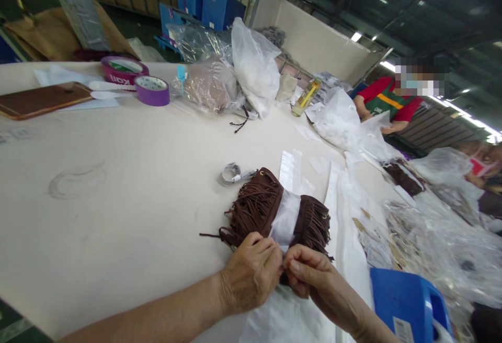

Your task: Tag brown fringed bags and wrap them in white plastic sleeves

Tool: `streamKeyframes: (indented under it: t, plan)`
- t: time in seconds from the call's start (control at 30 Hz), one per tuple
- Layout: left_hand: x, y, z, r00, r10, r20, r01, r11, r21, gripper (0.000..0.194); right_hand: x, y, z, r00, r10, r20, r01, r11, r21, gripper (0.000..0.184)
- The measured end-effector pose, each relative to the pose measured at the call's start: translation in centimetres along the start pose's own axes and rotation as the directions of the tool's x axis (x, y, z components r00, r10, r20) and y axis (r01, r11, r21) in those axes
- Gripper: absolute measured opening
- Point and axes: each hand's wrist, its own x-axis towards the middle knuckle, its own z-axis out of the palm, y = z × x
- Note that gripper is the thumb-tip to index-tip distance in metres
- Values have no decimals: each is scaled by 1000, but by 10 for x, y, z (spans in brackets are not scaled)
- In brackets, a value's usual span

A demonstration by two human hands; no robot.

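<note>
A dark brown fringed bag [257, 202] lies on the table in front of me, with a white band [285, 218] wrapped around its middle. My left hand [254, 270] is closed at the near end of that band, its fingertips pressed against it and the bag. Close beside it, my right hand [309, 272] pinches thumb against fingers at the band's near edge; what lies between those fingertips is too small to make out. A thin brown cord sticks out from the bag's left side. Just behind the bag sits a roll of clear tape [231, 173].
Purple tape rolls [152, 91] and a brown phone-like case [47, 100] lie far left. Stuffed plastic bags [254, 66] and a yellowish bottle [306, 97] stand at the back. A blue container [408, 301] is near right. Across the table, a person [386, 100] handles plastic.
</note>
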Motion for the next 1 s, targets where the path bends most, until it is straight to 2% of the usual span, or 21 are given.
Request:
streamKeyframes:
  t: [0.23,0.37,0.47,0.53,0.67,0.73,0.77,0.83,0.93,1.0]
  plan:
    - [-3,-4,5,999,27,-17,-27,999,37,19,-2,1,2,999,5,-42,-7,999,-48,27]
    - [-5,-6,8,997,64,-33,-60,993,102,19,-9,-3,8,978,72,-194,-91,992,-88,35]
    - [-5,-5,7,995,90,-33,-84,985,151,20,-16,-6,11,939,139,-314,-197,967,-161,40]
    - [-5,-4,6,994,107,-37,-99,980,172,20,-18,-7,12,926,148,-347,-233,948,-218,40]
    - [-5,-4,4,987,151,-58,-136,968,210,23,-17,-10,5,932,66,-356,-220,885,-410,31]
    - [-6,-4,4,984,170,-53,-155,964,216,24,-16,-13,1,944,-60,-325,-167,762,-625,25]
    - [-6,-4,4,984,169,-47,-156,965,211,23,-17,-16,-1,949,-135,-286,-130,658,-742,23]
    - [-6,-2,4,989,147,-28,-139,973,182,21,-19,-22,-4,953,-255,-165,-55,390,-919,21]
    - [-6,-1,3,994,112,-5,-111,986,126,25,-25,-32,-7,959,-281,14,15,1,-1000,21]
    - [-6,-1,2,994,112,-3,-111,988,107,27,-28,-39,-7,964,-238,115,67,-199,-978,21]
